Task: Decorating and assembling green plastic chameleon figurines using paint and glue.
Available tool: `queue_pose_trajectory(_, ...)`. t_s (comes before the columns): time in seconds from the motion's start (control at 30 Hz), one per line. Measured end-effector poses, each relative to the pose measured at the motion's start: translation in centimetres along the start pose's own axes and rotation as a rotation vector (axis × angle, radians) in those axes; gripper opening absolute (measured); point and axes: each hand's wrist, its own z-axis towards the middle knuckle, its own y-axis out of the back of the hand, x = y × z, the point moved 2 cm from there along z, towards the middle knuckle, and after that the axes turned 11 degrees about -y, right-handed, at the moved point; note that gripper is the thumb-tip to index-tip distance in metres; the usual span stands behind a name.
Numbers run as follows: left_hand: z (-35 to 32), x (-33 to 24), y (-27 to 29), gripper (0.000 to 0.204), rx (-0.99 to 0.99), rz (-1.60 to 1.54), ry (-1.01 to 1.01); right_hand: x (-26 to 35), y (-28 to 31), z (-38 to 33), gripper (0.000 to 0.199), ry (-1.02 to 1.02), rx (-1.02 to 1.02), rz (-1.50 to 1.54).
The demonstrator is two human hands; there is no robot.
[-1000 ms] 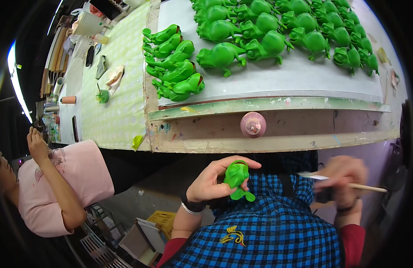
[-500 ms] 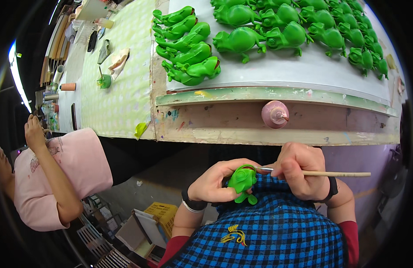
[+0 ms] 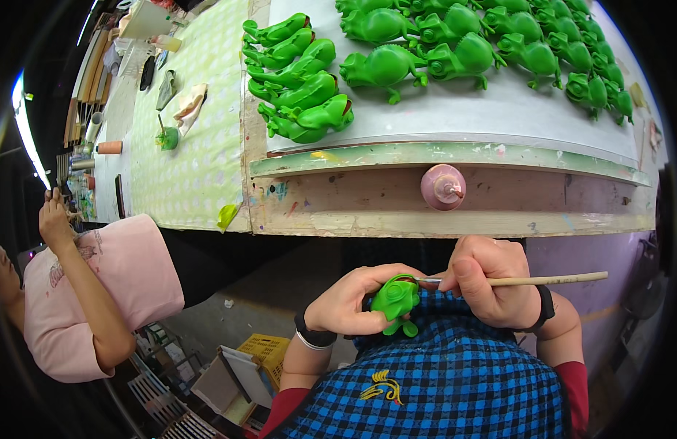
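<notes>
While the left hand (image 3: 353,300) cups a green toy frog (image 3: 394,300) close above the blue checked shirt (image 3: 441,380), the right hand (image 3: 492,282) brings a thin brush (image 3: 543,279) to it.

Left fingers curl around the frog, thumb pressed under it; right fingers pinch the brush's wooden handle, its tip touching the frog's top. Beyond the hands, a pink bottle (image 3: 443,186) stands on the paint-stained bench edge (image 3: 441,212), and rows of green frogs (image 3: 426,58) lie on a grey board (image 3: 455,117). At left sits a person in a pink top (image 3: 97,285), well apart.
</notes>
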Motion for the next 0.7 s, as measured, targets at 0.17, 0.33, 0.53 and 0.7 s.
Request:
queue_pose_trajectory(0.17, -0.05, -0.12, -0.03, 0.056, 0.037, 0.016, 0.069, 0.21, 0.30, 0.02, 0.022, 0.087, -0.049, -0.039)
queue_pose_trajectory(0.33, 0.22, -0.40, 0.03, 0.057, 0.033, 0.007, -0.008, -0.14, 0.07, 0.13, 0.022, 0.176, -0.107, -0.052)
queue_pose_trajectory(0.53, 0.41, -0.46, -0.03, 0.056, 0.041, 0.009, -0.003, -0.35, -0.01, 0.14, 0.022, 0.204, -0.094, -0.107)
queue_pose_trajectory(0.7, 0.41, -0.32, -0.15, 0.056, 0.013, 0.041, 0.071, -0.37, -0.17, 0.28, 0.022, 0.202, -0.075, -0.096)
